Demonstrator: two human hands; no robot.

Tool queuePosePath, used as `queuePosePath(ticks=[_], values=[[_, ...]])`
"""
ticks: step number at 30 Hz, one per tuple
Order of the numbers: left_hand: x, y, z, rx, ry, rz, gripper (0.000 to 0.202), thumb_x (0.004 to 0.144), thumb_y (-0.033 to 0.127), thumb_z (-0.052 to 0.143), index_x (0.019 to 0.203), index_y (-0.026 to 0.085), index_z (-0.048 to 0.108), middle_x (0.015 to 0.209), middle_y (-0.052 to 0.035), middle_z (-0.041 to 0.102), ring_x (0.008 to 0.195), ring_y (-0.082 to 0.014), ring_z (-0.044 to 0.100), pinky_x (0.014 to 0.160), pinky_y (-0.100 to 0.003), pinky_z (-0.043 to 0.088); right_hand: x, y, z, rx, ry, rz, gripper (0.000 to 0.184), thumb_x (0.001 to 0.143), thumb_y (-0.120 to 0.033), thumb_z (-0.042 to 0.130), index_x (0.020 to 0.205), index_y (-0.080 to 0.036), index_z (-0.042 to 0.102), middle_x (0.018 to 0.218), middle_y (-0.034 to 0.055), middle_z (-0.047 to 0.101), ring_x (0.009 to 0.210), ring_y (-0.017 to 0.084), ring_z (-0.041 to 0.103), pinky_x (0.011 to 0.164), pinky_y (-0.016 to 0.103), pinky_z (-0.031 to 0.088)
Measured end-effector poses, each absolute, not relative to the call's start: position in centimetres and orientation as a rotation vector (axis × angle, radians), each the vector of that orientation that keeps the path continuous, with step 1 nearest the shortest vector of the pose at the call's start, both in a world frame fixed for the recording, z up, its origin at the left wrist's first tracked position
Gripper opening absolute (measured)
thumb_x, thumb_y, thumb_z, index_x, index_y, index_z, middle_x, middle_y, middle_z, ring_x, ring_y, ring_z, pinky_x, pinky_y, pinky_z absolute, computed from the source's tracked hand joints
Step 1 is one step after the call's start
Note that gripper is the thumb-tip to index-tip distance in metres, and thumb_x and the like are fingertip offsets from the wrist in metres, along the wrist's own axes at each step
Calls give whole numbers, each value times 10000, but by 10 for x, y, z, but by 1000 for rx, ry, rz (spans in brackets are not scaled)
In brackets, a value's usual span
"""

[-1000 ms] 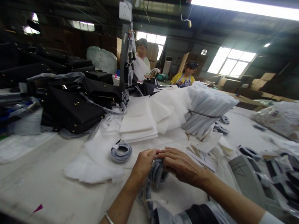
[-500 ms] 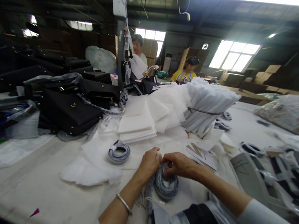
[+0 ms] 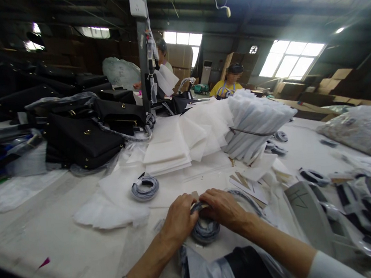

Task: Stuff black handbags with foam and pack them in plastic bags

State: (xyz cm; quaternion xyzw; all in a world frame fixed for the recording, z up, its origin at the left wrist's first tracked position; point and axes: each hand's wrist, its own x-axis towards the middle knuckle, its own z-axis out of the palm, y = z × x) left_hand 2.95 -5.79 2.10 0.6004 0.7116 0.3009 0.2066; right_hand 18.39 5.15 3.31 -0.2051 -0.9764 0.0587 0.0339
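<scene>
A coiled strap in greyish wrapping [image 3: 206,235] lies on the table in front of me. My left hand [image 3: 179,215] grips its upper left side, the thumb at the opening. My right hand [image 3: 225,208] is closed around its upper right part, with fingertips hidden inside the ring. A loose length of the wrapped strap [image 3: 249,199] curves out to the right, behind my right hand. Just nearer to me lies a black item in clear plastic [image 3: 248,265]. Another wound strap [image 3: 145,188] rests beyond my left hand on white sheets.
Stacked white foam sheets [image 3: 169,145] and a tied white bundle [image 3: 256,122] stand behind my hands. Black handbags [image 3: 82,138] crowd the left. On the right are a grey bin [image 3: 308,214] and more wrapped straps [image 3: 367,208]. Two people work across the table.
Both hands have come down onto the coil, and the left now grips its side. A loose strap length now shows right of my right hand. The view has shifted slightly.
</scene>
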Motion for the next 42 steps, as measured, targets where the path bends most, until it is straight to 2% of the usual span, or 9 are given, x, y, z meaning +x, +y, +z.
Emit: queuePosePath(ticks=[5, 10, 14, 17, 20, 24, 30, 35, 42], values=[[6, -34, 23, 1729, 1935, 677, 206, 878, 285, 491, 799, 208, 665, 823, -33, 689, 790, -178, 625, 706, -256, 405, 186, 49, 31, -548, -3041, 39, 133, 855, -259, 689, 960, -189, 646, 921, 54, 674, 887, 217, 616, 775, 309, 444], [4, -7, 19, 1657, 2061, 588, 259, 765, 251, 626, 1015, 184, 632, 909, -61, 700, 838, -206, 636, 711, -272, 415, 183, 49, 32, -518, -3040, 1, 161, 849, -257, 689, 992, -193, 654, 905, 56, 673, 860, 213, 623, 758, 308, 457], [9, 3, 21, 1646, 2085, 472, 213, 715, 326, 702, 882, 212, 635, 890, -51, 694, 850, -221, 639, 705, -288, 429, 182, 55, 32, -489, -3017, 130, 255, 833, -260, 704, 1086, -243, 676, 916, 40, 672, 875, 205, 626, 768, 296, 462], [10, 6, 25, 1638, 2065, 402, 211, 717, 365, 725, 780, 191, 623, 856, -43, 683, 813, -199, 630, 717, -305, 450, 184, 59, 32, -444, -2969, 237, 224, 826, -225, 699, 1048, -254, 710, 920, 39, 672, 894, 197, 622, 780, 279, 466], [11, 6, 27, 1641, 2063, 414, 140, 775, 305, 665, 817, 183, 611, 870, -43, 679, 815, -188, 623, 722, -309, 449, 185, 60, 34, -368, -2953, 279, 184, 841, -126, 633, 966, -216, 732, 889, 49, 666, 864, 186, 614, 777, 268, 470], [15, 4, 25, 1621, 2102, 531, 76, 819, 220, 544, 889, 204, 569, 846, -47, 681, 824, -205, 635, 681, -283, 405, 183, 59, 39, -377, -2932, 336, 327, 831, -29, 541, 1036, -200, 729, 903, 67, 665, 861, 183, 598, 796, 279, 463], [27, -6, 19, 1599, 2101, 798, 72, 867, 169, 476, 907, 228, 482, 815, -14, 660, 786, -185, 632, 684, -268, 379, 174, 59, 38, -744, -2629, 794, 181, 809, -124, 604, 799, -221, 756, 805, 36, 661, 846, 191, 592, 810, 313, 441], [33, -13, 26, 1556, 2102, 1031, 84, 888, 179, 433, 839, 245, 415, 775, 0, 612, 732, -174, 598, 674, -270, 368, 171, 66, 33, -984, -2377, 1007, 66, 756, -232, 681, 752, -169, 700, 712, 12, 672, 659, 150, 601, 633, 262, 473], [38, -29, 36, 1674, 1937, 1240, 84, 875, 185, 396, 819, 248, 390, 749, 3, 549, 700, -178, 545, 689, -287, 369, 176, 68, 47, -988, -2105, 1536, 376, 562, -340, 838, 861, -140, 726, 642, -3, 668, 593, 141, 595, 586, 255, 467]])
